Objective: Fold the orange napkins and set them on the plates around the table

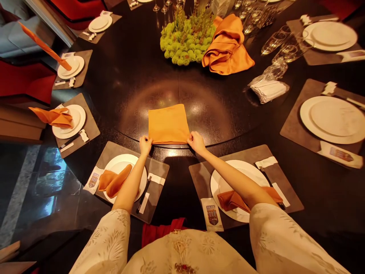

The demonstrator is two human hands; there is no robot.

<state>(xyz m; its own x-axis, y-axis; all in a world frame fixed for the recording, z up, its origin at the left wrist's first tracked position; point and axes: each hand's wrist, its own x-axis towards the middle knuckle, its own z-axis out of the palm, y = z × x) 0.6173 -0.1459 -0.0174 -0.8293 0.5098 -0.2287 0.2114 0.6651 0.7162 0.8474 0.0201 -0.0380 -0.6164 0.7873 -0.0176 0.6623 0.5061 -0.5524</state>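
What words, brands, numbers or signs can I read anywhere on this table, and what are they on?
No text can be read with certainty.
Near-left white packet: colored emblem, lettering too small.
Near-right white packet: larger emblem, its lettering too blurred.
Far-right white packet: printed emblem, unreadable.
Upper-right white packet: faint print, unreadable.
Folded orange cloth: no lettering shows.

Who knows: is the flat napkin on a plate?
No, the napkin lies on the dark tabletop, its near corners at the left hand and right hand.
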